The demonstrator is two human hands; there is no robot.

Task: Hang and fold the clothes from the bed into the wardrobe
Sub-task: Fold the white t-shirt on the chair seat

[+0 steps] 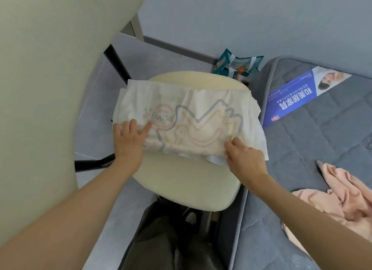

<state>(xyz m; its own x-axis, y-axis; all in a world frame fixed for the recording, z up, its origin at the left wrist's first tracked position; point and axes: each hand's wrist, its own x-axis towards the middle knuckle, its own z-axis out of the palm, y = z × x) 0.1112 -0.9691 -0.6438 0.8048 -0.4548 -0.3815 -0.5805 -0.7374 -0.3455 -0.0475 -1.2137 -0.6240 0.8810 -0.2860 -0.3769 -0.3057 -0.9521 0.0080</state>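
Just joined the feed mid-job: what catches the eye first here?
The white printed garment, folded flat on the cream chair seat at centre, draws the eye first: the left hand presses its left end, the right hand pinches its near right edge. Next comes a crumpled peach garment on the grey mattress at right, with a blue leaflet beyond it.

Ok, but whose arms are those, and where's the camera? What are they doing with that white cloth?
No machine here: those are a person's own arms. The one picture comes from a camera worn on their head, looking down. The left hand presses flat on a white folded garment with an orange and grey print, lying on a round cream chair seat. The right hand pinches its near edge. On the right, a grey quilted mattress holds a crumpled pink garment and a blue leaflet.
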